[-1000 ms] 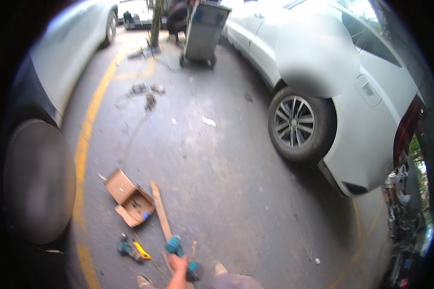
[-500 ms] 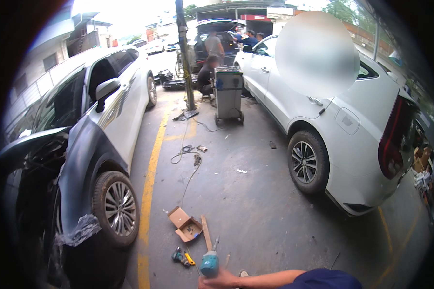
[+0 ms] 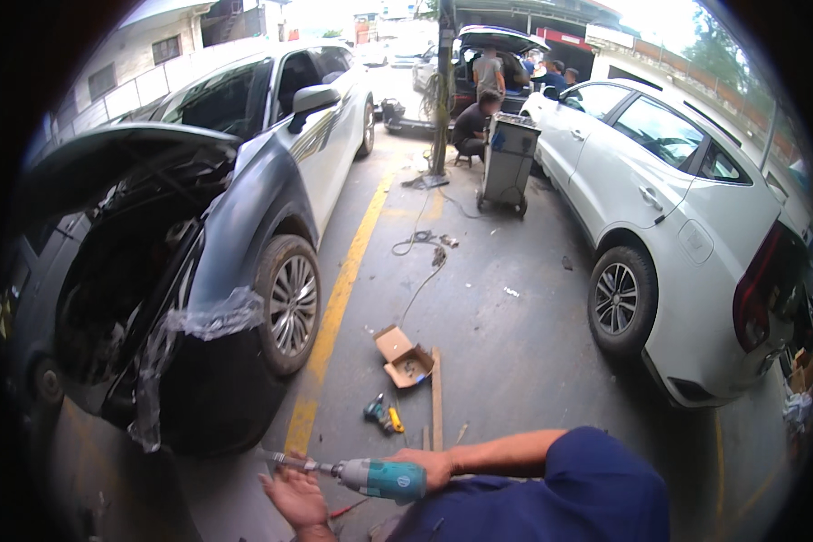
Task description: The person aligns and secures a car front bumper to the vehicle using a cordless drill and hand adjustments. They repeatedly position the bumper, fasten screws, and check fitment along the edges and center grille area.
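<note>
My right hand [image 3: 437,467] grips a teal and grey power drill [image 3: 390,480], held sideways with its nose to the left. A long metal bit [image 3: 291,461] sticks out of the front. Beside and under the bit is my left hand [image 3: 296,499], its fingers spread; whether they touch the metal is hard to tell. The drill's handle is mostly hidden by my right hand and arm. On the floor beyond lie a small teal and black power tool [image 3: 374,408] and a yellow-handled tool [image 3: 395,419].
An opened cardboard box [image 3: 406,366] holds small parts beside a wooden strip [image 3: 437,397]. Left stands a car [image 3: 253,208] with raised hood and clear plastic on its fender; right, a white car [image 3: 641,190]. A grey wheeled cabinet [image 3: 509,163], a pole [image 3: 443,99] and a crouching person [image 3: 472,126] are farther off.
The drill has swung from pointing forward to pointing left. My left hand has come clearly into view by the bit. The view has turned left and down, showing more of the left car's front.
</note>
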Motion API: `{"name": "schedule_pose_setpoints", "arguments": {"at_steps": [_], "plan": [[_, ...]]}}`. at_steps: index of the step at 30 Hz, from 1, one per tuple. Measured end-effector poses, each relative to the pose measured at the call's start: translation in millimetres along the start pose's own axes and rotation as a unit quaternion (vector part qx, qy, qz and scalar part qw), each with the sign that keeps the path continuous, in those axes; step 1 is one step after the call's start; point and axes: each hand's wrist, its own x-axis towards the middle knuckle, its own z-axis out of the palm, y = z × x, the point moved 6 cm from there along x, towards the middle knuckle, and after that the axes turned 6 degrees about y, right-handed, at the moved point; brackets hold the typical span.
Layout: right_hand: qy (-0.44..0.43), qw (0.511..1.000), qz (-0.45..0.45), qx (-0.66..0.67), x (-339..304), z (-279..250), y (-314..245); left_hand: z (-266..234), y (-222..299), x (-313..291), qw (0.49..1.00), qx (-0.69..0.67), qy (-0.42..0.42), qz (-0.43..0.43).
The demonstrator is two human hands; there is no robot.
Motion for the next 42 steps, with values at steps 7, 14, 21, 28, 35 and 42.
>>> {"name": "schedule_pose_setpoints", "arguments": {"at_steps": [7, 14, 21, 28, 35, 42], "plan": [[-0.068, 0.986, -0.145, -0.043, 114, 114, -38, -55, 177, -67, 0.957, -0.209, -0.04, 0.197], [-0.264, 0.957, -0.122, -0.002, 223, 210, -17, -117, 276, -137, 0.922, -0.2, -0.012, 0.331], [-0.274, 0.911, -0.309, 0.014, 347, 287, -1, -149, 384, -114, 0.875, -0.301, 0.05, 0.377], [-0.308, 0.907, -0.286, 0.027, 524, 362, 38, -195, 527, -32, 0.855, -0.295, 0.115, 0.411], [-0.284, 0.918, -0.277, 0.008, 692, 417, 24, -196, 684, 35, 0.856, -0.273, 0.159, 0.41], [-0.275, 0.939, -0.2, 0.061, 845, 489, 32, -248, 833, 112, 0.864, -0.279, 0.118, 0.404]]}}
